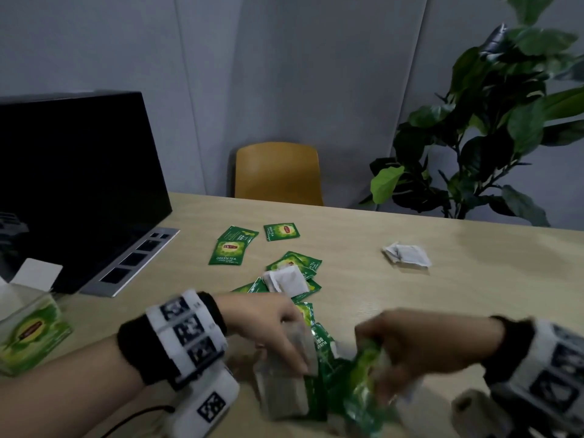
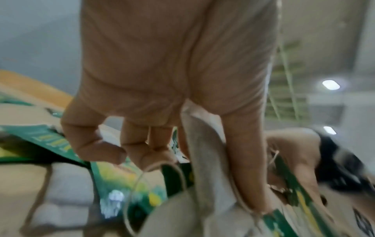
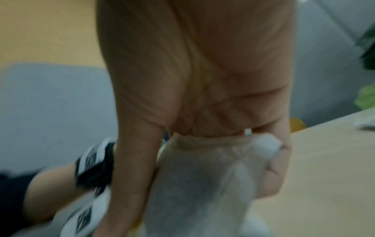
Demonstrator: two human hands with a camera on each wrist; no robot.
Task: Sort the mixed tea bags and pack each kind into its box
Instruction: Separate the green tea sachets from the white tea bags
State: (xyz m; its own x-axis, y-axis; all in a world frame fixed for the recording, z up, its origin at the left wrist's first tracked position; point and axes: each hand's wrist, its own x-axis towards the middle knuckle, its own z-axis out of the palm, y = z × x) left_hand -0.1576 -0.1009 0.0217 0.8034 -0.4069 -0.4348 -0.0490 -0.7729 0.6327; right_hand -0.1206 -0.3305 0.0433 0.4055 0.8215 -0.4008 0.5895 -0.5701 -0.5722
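Observation:
Green foil tea sachets (image 1: pixel 232 248) and plain white paper tea bags (image 1: pixel 287 280) lie mixed on the wooden table (image 1: pixel 474 298). My left hand (image 1: pixel 278 330) grips a bundle of white paper tea bags (image 1: pixel 284 393) near the front edge; in the left wrist view its fingers (image 2: pixel 243 160) curl round the white bags (image 2: pixel 205 168). My right hand (image 1: pixel 407 346) holds green sachets (image 1: pixel 363 377) together with a white bag (image 3: pixel 202 184), all blurred. A green tea box (image 1: pixel 31 333) stands open at the far left.
A black monitor (image 1: pixel 72 184) on a silver base (image 1: pixel 136 263) fills the left. A small pile of white tea bags (image 1: pixel 407 256) lies apart at the right. A yellow chair (image 1: pixel 278 175) and a leafy plant (image 1: pixel 493 121) stand behind the table.

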